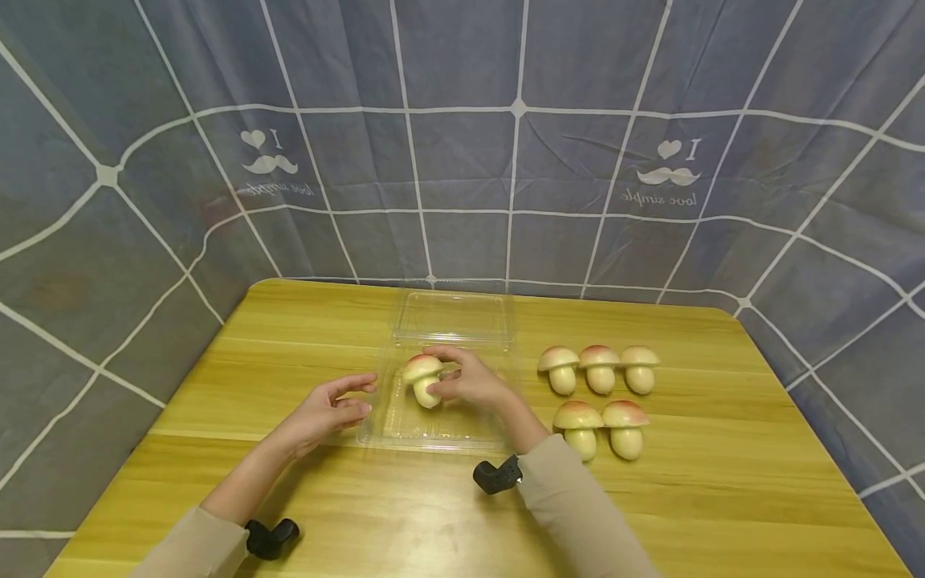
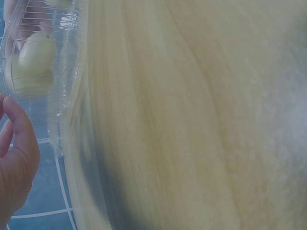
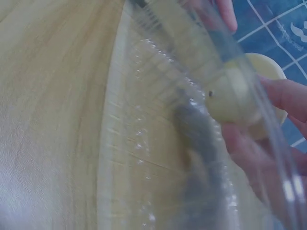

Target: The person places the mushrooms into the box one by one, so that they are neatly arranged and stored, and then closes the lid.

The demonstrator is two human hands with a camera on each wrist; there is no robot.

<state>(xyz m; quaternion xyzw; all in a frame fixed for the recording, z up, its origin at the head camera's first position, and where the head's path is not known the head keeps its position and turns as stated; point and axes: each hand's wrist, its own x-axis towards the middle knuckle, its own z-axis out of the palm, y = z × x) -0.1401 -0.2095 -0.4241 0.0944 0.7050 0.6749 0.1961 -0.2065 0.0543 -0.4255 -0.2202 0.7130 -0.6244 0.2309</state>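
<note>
A toy mushroom (image 1: 422, 371) with a pale stem and a yellow cap flushed red is pinched between the thumb and fingers of my right hand (image 1: 470, 379). It is inside the outline of a clear plastic box (image 1: 433, 443) in the head view. Through the box's clear wall, the right wrist view shows the round end of the stem (image 3: 232, 96). My left hand (image 1: 323, 411), fingers loosely bent and holding nothing, is at the box's left side. In the left wrist view, its thumb and fingertips are near the box wall (image 2: 57, 120).
The box's clear lid (image 1: 454, 317) lies folded back at the far side. To the right, several more toy mushrooms stand in two rows, three behind (image 1: 600, 369) and two in front (image 1: 626, 429). A grey curtain (image 1: 462, 160) with white lines surrounds the wooden table (image 1: 405, 514).
</note>
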